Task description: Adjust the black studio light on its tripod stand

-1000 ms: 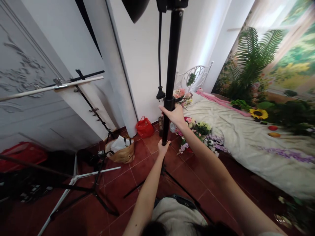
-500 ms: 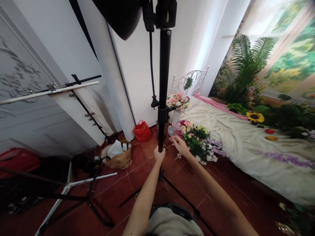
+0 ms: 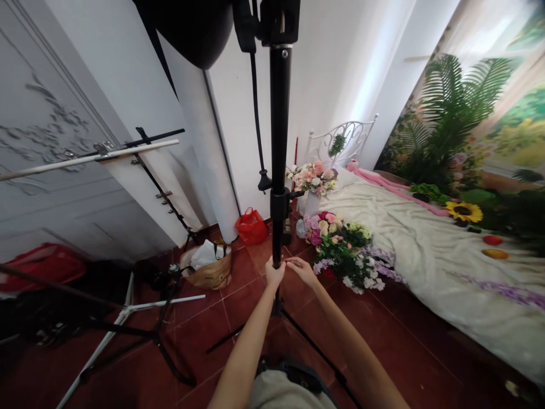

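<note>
A black light stand [image 3: 280, 119] rises upright in front of me, with a dark lamp head [image 3: 191, 28] at its top and a cable with a plug [image 3: 264, 180] hanging beside the pole. My left hand [image 3: 275, 272] is wrapped round the lower pole. Just to its right, my right hand [image 3: 302, 270] has its fingertips pinched at a small knob on the pole's lower collar; the knob is mostly hidden by the fingers. The stand's legs spread over the red tiles below my hands.
Bunches of flowers [image 3: 340, 250] lie right of the stand, beside a bed with a cream cover [image 3: 383, 218]. A red bag [image 3: 251, 227] and a woven basket [image 3: 210, 274] stand behind to the left. A white-legged stand [image 3: 126, 311] is at the left.
My right hand has moved left and down to the pole beside my left hand, its fingers drawn together. The view has shifted slightly left, while my left hand still grips the pole.
</note>
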